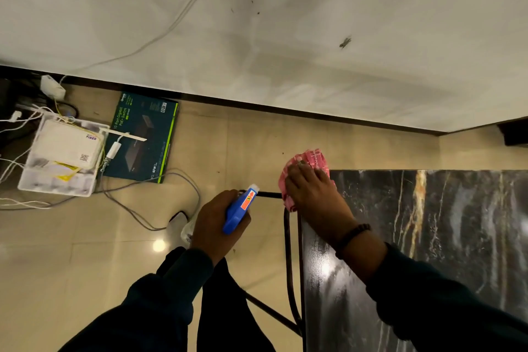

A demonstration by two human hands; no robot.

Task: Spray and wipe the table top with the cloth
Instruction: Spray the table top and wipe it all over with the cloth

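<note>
**Cloth at the table's far corner**

The pink cloth point(303, 168) lies bunched on the far left corner of the dark marble table top point(428, 237), spilling over the edge — the right hand point(314, 194) presses it flat, fingers spread. The left hand point(214, 223) wraps around a blue spray bottle point(240, 208), held off the table over beige floor tiles point(85, 266). A teal box point(143, 137) and a white router point(65, 146) sit by the white wall point(285, 23) — cables trailing.

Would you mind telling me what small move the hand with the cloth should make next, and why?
Probably draw the right hand back along the table top, toward the person. It presses the pink cloth flat at the far left corner, part of the cloth hanging past the edge, so most of the dark marble lies nearer. The left hand holds the blue spray bottle off the table.
</note>
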